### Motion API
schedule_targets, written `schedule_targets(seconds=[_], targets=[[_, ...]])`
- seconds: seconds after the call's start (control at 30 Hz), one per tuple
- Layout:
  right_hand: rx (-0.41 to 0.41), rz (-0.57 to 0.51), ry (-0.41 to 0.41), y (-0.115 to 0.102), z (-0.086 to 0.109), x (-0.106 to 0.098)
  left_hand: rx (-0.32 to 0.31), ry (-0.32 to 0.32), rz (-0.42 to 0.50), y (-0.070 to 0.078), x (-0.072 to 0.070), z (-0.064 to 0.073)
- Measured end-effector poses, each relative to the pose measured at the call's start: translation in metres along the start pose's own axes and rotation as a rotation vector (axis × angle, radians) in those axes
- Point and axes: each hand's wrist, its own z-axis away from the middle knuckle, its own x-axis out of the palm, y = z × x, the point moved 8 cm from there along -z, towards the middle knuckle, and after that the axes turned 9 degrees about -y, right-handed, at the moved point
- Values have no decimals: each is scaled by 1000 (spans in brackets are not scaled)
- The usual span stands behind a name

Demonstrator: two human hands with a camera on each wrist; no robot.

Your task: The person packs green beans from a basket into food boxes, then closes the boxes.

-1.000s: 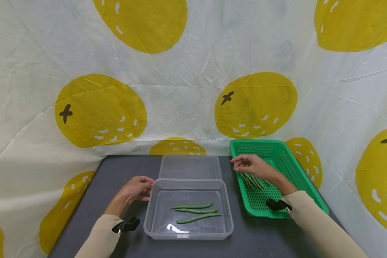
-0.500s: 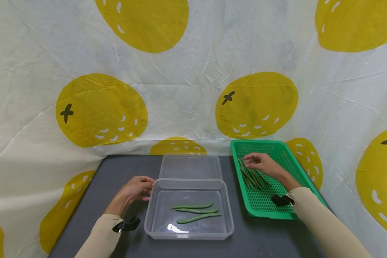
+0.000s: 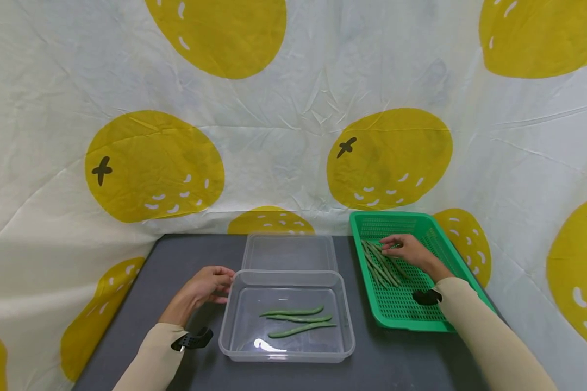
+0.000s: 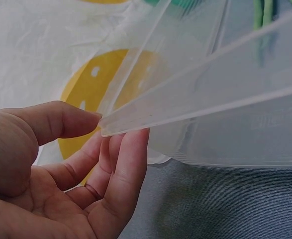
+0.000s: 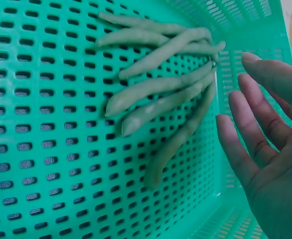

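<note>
My left hand (image 3: 209,285) is at the left back corner of a clear plastic container (image 3: 287,357). In the left wrist view its thumb and fingers (image 4: 131,164) pinch the container's rim (image 4: 200,119) at that corner. Three green beans (image 3: 300,329) lie side by side on the container floor. On the right, my right hand (image 3: 407,251) hovers inside a green plastic basket (image 3: 411,326) close over a loose bunch of green beans (image 3: 383,269). In the right wrist view the fingers (image 5: 250,122) are spread and hold nothing, just beside the ends of the beans (image 5: 160,97).
Behind the container lies a flat clear lid (image 3: 288,252). Everything stands on a dark grey table (image 3: 191,250). A white cloth (image 3: 274,163) with yellow fruit prints hangs right behind it. The basket's raised walls surround my right hand.
My right hand has moved right and inward from the basket's left rim, so more of the beans there show. The left hand and the container have stayed put.
</note>
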Motion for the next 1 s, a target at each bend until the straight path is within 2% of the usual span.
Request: schedule_targets(seconds=[0.23,0.47,0.63,0.83,1.0], targets=[[40,48,7,15,1,-3,3,-17,-4,3,1,0],[95,43,6,32,-2,-2,-1,-12,11,1,0,-1],[90,62,-5,34,-3,0,-6,-7,10,1,0,0],[126,115,-20,35,-1,3,-4,2,10,2,-2,0],[136,77,-51,34,2,5,-5,-4,14,3,-1,1]])
